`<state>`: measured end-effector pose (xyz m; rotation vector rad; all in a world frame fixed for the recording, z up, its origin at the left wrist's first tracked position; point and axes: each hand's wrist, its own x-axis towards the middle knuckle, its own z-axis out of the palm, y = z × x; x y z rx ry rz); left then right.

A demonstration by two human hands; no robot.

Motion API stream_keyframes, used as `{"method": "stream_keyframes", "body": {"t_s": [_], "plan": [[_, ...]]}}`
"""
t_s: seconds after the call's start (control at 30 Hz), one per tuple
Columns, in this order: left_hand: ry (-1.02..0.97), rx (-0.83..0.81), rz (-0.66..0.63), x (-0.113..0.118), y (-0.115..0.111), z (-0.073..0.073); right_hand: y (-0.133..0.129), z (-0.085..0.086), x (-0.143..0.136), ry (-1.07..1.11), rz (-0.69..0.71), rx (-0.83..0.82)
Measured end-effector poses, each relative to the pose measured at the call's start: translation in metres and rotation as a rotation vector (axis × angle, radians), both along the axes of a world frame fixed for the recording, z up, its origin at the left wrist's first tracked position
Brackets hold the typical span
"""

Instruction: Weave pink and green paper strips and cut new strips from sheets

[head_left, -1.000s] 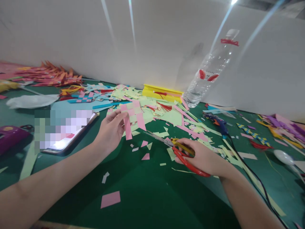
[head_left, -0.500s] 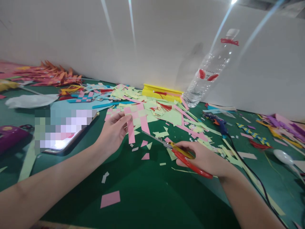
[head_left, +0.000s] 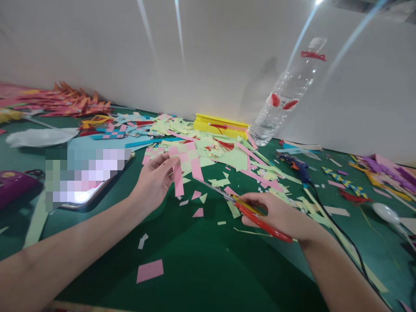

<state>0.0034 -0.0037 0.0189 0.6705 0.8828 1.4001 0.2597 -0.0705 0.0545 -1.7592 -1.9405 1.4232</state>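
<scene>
Head view, hands (head_left: pixel 155 180) holding scissors (head_left: pixel 256 218), woven paper (head_left: pixel 187 158)

Left hand (head_left: pixel 155 182) and right hand (head_left: pixel 277 214) bare; left forearm (head_left: pixel 81 242) and right forearm (head_left: pixel 338 271) uncovered, slim, narrowing handward.

head-worn view (close range), facing forward, down across green tabletop (head_left: pixel 208 268) toward pale wall (head_left: pixel 221 60)
</scene>
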Motion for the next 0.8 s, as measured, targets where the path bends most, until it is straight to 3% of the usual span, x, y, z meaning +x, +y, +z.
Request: {"method": "stream_keyframes", "body": {"t_s": [0.8], "plan": [[0.033, 0.036, -0.070, -0.0012, 0.0004, -0.0048, 0.0011, -0.0023, 0.0001, -0.008, 0.028, 0.021]]}}
